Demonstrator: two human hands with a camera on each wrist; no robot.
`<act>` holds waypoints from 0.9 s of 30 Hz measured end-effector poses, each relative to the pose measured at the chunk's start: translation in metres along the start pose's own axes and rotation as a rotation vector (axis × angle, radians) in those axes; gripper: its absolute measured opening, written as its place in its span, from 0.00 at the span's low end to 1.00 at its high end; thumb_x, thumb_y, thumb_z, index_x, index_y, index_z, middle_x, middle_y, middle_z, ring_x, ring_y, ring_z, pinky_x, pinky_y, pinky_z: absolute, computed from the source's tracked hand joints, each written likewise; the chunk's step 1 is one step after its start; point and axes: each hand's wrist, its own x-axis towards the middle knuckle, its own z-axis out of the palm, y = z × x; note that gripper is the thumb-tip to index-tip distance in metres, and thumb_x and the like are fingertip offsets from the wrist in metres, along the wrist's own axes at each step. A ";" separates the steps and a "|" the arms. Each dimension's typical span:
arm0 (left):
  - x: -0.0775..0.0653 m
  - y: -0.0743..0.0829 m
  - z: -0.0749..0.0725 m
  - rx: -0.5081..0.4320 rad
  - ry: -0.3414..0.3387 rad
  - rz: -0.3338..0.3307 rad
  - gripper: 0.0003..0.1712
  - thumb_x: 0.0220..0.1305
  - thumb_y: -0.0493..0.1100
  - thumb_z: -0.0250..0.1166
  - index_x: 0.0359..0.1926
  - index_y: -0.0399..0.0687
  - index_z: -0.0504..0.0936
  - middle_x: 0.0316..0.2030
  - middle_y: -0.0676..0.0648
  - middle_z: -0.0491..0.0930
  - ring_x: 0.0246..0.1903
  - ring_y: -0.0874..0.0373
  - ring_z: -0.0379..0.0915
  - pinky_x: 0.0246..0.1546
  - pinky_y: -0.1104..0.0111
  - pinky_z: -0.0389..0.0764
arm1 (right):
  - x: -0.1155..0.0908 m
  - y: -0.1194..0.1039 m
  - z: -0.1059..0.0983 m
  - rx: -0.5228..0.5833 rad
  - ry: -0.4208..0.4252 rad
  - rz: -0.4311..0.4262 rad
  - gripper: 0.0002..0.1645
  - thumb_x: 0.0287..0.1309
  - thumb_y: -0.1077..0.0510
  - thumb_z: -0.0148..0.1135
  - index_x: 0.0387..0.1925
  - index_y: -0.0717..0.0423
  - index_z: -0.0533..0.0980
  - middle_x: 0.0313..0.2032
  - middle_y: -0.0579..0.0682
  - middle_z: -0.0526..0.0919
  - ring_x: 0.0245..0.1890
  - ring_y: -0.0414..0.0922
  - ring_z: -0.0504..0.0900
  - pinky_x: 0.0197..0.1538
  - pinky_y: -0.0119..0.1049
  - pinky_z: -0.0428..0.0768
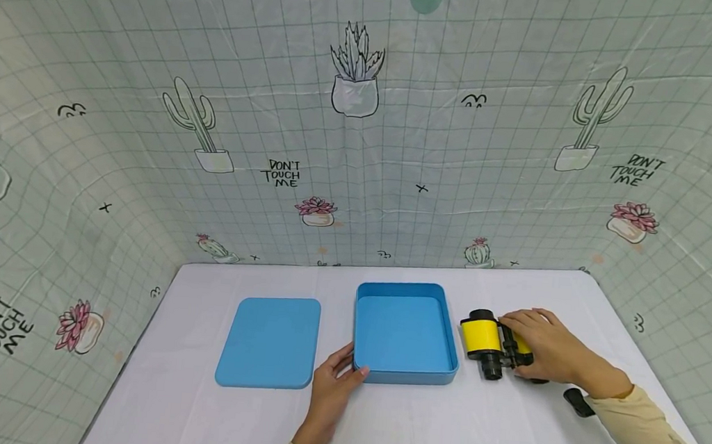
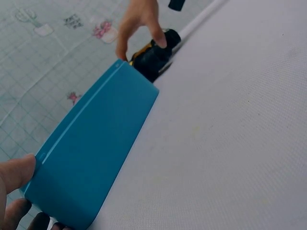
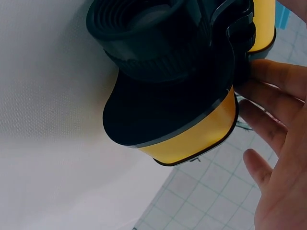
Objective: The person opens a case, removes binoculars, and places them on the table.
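An open square blue box (image 1: 403, 377) sits mid-table. My left hand (image 1: 335, 388) grips its front left corner, thumb at the front wall and fingers along the left side; the left wrist view shows the thumb (image 2: 18, 171) up at the rim. To the box's right lie yellow and black binoculars (image 1: 482, 336). Over their right barrel, my right hand (image 1: 549, 350) holds them from above, with thumb and fingers on opposite sides. In the right wrist view, a black eyepiece (image 3: 144, 43) faces the camera, and the fingers (image 3: 276, 96) reach to the middle hinge.
Left of the box lies a flat blue square lid (image 1: 271, 344) with rounded corners. A white cloth covers the table (image 1: 439, 438). Behind and at both sides hangs a gridded curtain (image 1: 399, 149) with cactus drawings. A small black device (image 1: 579, 402) is beside my right wrist.
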 end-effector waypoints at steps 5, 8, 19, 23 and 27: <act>0.002 0.001 0.001 0.005 0.000 0.004 0.37 0.66 0.32 0.72 0.72 0.25 0.69 0.66 0.28 0.73 0.66 0.34 0.71 0.63 0.55 0.82 | 0.000 0.000 0.000 0.006 -0.006 0.014 0.51 0.42 0.47 0.86 0.66 0.64 0.76 0.63 0.61 0.80 0.64 0.64 0.76 0.68 0.68 0.68; 0.003 0.001 0.001 0.012 0.007 -0.001 0.37 0.66 0.32 0.73 0.72 0.25 0.69 0.66 0.28 0.73 0.66 0.34 0.71 0.62 0.55 0.82 | 0.000 0.000 0.001 0.012 -0.008 0.020 0.51 0.43 0.47 0.86 0.67 0.63 0.76 0.64 0.62 0.80 0.65 0.65 0.74 0.68 0.68 0.67; -0.002 0.003 0.001 0.026 0.024 -0.028 0.37 0.65 0.35 0.73 0.71 0.26 0.71 0.64 0.29 0.76 0.65 0.36 0.73 0.55 0.61 0.86 | -0.006 -0.002 0.000 0.034 0.058 0.025 0.53 0.51 0.37 0.81 0.68 0.65 0.74 0.65 0.62 0.79 0.65 0.65 0.74 0.67 0.67 0.67; -0.004 0.008 -0.002 0.033 0.016 -0.007 0.35 0.65 0.35 0.73 0.70 0.27 0.73 0.64 0.29 0.76 0.64 0.35 0.73 0.56 0.60 0.85 | -0.008 -0.003 -0.002 0.049 0.110 0.056 0.47 0.58 0.38 0.77 0.67 0.66 0.75 0.63 0.64 0.79 0.64 0.66 0.75 0.66 0.68 0.68; -0.005 0.016 -0.007 0.082 0.007 0.016 0.33 0.67 0.37 0.72 0.70 0.31 0.75 0.65 0.30 0.76 0.65 0.35 0.75 0.60 0.53 0.84 | -0.010 -0.005 -0.004 0.070 0.166 0.110 0.42 0.62 0.43 0.75 0.66 0.68 0.75 0.62 0.66 0.79 0.63 0.68 0.74 0.65 0.69 0.68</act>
